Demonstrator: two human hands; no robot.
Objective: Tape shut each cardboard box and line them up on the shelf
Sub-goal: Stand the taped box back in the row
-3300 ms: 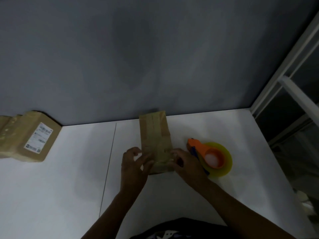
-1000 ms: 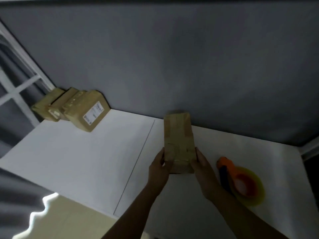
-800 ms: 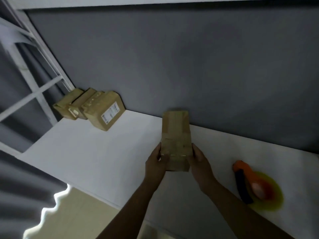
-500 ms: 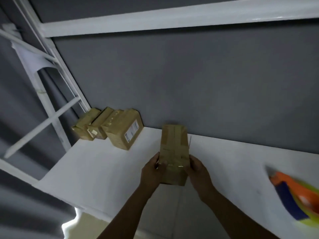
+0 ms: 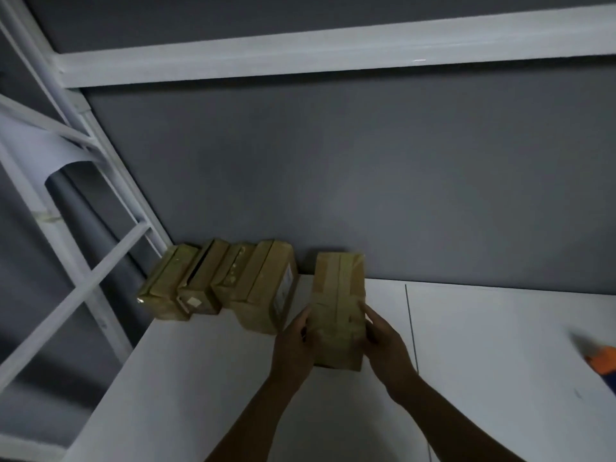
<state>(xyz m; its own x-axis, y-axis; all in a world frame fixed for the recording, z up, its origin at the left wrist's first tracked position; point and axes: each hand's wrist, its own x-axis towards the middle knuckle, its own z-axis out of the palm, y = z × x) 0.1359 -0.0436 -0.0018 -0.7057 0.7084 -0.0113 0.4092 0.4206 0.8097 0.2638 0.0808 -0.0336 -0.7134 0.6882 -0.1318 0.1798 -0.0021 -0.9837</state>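
**Both hands on one box, next to the row at the back of the shelf**

Grey wall (image 5: 366,178) fills most of the view, from 9 to 3 o'clock. A white beam (image 5: 333,51) crosses it at 12 o'clock. A white metal frame (image 5: 110,181) with slanted bars runs down the 9 to 10 o'clock side.

The white shelf (image 5: 500,361) takes the lower half, 4 to 7 o'clock, with a thin dark seam line running front to back at about 4 o'clock from centre.

A row of boxes (image 5: 216,285) stands at 9 o'clock from centre, in the back left corner, far ends against the wall and sides touching each other. The rightmost one is biggest and has a white label on its right side. Exact count is hard to tell in the dim light.

The box (image 5: 338,308) sits just right of the row, at 6 o'clock from centre. It lies long end toward the wall, with glossy tape strips along its top. A narrow gap shows between it and the row. Cannot tell if its bottom rests on the shelf.

The left hand (image 5: 293,348) grips its near left side, fingers wrapped onto the cardboard. The right hand (image 5: 386,345) grips the near right side, thumb on the top edge.

The orange tape dispenser (image 5: 605,360) is at 4 o'clock, cut off by the frame edge, blurred, and well apart from the hands.
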